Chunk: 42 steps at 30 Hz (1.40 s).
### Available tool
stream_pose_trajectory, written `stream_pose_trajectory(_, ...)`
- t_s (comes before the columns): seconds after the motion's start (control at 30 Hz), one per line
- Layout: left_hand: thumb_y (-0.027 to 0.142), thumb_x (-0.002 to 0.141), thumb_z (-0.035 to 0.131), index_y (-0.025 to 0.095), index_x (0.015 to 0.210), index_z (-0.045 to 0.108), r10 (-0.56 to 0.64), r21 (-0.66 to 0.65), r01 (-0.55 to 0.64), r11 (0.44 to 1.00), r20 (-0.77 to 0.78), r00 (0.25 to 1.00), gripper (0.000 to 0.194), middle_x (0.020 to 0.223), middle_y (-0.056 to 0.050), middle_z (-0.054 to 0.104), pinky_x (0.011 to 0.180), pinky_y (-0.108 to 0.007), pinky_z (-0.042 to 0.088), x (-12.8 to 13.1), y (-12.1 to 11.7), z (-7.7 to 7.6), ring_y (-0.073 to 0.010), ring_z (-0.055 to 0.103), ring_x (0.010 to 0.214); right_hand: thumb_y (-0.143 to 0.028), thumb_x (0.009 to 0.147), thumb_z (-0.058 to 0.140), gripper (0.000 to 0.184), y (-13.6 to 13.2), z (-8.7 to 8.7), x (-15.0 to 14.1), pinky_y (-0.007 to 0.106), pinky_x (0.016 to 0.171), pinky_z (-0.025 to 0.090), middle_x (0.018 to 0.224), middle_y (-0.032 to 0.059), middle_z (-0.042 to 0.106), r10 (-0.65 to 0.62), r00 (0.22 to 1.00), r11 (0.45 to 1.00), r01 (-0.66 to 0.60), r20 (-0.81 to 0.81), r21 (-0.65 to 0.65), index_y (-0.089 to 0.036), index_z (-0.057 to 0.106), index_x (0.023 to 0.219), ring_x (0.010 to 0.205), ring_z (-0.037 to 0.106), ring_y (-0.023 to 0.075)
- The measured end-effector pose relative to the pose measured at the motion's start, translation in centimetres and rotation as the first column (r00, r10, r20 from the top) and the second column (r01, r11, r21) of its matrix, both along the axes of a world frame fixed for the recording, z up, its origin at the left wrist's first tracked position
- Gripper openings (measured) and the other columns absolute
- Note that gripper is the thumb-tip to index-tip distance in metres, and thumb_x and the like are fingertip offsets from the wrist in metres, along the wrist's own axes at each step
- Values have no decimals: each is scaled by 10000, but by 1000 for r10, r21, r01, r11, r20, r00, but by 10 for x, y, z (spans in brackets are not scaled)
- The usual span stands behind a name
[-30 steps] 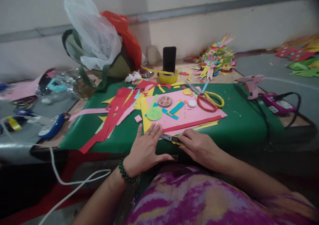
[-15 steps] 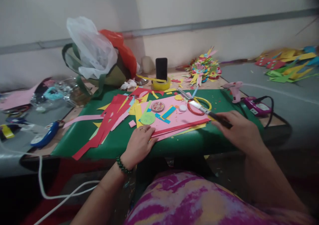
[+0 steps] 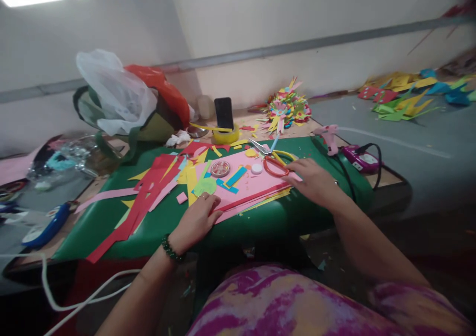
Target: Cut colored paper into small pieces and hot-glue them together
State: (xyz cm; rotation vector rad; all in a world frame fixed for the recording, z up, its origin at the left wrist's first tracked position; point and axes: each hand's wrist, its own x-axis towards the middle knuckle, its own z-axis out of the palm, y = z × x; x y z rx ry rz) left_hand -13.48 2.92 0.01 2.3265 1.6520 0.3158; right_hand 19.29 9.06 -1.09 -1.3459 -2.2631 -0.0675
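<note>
My left hand (image 3: 199, 219) rests at the near left corner of a stack of pink paper sheets (image 3: 256, 190), its fingers and thumb apart. Its fingertips touch the left end of a narrow red paper strip (image 3: 256, 194) lying along the near edge. At the other end my right hand (image 3: 314, 181) reaches over the sheets with fingers stretched out and thumb apart, close to the red handle of the scissors (image 3: 275, 166). Beside my left fingers lies a light green paper circle (image 3: 205, 186). Blue paper strips (image 3: 235, 176), a round tin (image 3: 220, 168) and a white disc (image 3: 256, 169) lie on the pink paper.
Red paper strips (image 3: 148, 192) spread across the green mat (image 3: 271, 222). Yellow tape (image 3: 226, 136) and a phone (image 3: 223, 113) stand behind. A pink glue gun (image 3: 329, 139) and purple device (image 3: 362, 158) are right. A bag (image 3: 148, 128) stands back left; a blue-handled tool (image 3: 48, 225) lies left.
The dark-handled knife that my right hand held is out of sight. That hand has come down to the right end of the paper. My left hand stays at the left corner; the view has shifted.
</note>
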Motion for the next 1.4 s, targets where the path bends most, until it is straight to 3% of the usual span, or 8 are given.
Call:
stream_pose_trajectory(0.07,283,906,466,188,953,608,-7,-25,7,1000,3,1000,177,946,-80,631,810,-351,496,1,1,3,-209,617,866,-319,922,608,224,0,6,-22,373,932,484,1082,106,686,279,960,947,-282,-36,-153,-166,677,1069,1047,602,244)
stream_pose_trajectory(0.13,281,903,462,192,934,617,-6,-46,6,999,7,1000,181,939,-77,636,819,-350,494,1,0,7,-206,620,866,-294,899,643,197,3,8,-37,348,883,494,1041,103,684,386,923,879,-369,-3,-301,-161,690,1036,1009,616,231)
stream_pose_trajectory(0.5,297,853,496,191,890,565,76,-197,-68,978,32,997,131,861,-55,646,715,-323,457,8,-2,16,-214,609,803,-229,872,647,95,6,18,-35,250,661,439,899,63,685,278,961,803,-227,9,-551,-152,663,924,788,629,181)
stream_pose_trajectory(0.73,340,814,471,205,726,533,56,-136,-42,990,95,994,172,790,-53,635,661,-316,445,2,6,24,-197,578,713,-223,854,610,144,20,32,-31,239,585,380,711,28,641,326,938,756,-335,-121,-562,-143,639,738,646,567,145)
stream_pose_trajectory(1.0,587,839,486,164,1034,643,181,179,-232,956,261,948,492,1060,-123,697,839,-383,483,-13,44,78,-275,634,980,-228,825,582,174,71,89,-73,241,551,325,603,-4,605,459,876,794,-478,-145,-376,-157,699,717,550,485,105)
stream_pose_trajectory(1.17,585,803,579,165,1137,655,-9,-170,72,983,346,938,542,1140,-109,699,843,-316,494,4,80,76,-264,632,1034,-327,772,643,218,101,76,-101,225,517,333,515,-31,541,539,774,571,-625,-331,-533,-137,710,692,513,470,96)
stream_pose_trajectory(1.3,488,796,661,170,1016,702,-138,-299,316,900,494,859,388,973,-54,717,748,-250,471,18,102,56,-201,634,881,-367,749,647,260,113,52,-100,213,495,354,533,-25,564,508,761,533,-646,-403,-547,-119,720,720,509,483,94)
stream_pose_trajectory(1.4,506,794,673,131,799,700,-74,-389,399,830,634,770,376,748,-34,672,638,-225,451,23,110,40,-157,601,726,-402,739,654,299,116,42,-97,204,484,354,564,-24,579,470,748,529,-663,-468,-529,-115,728,778,513,474,85)
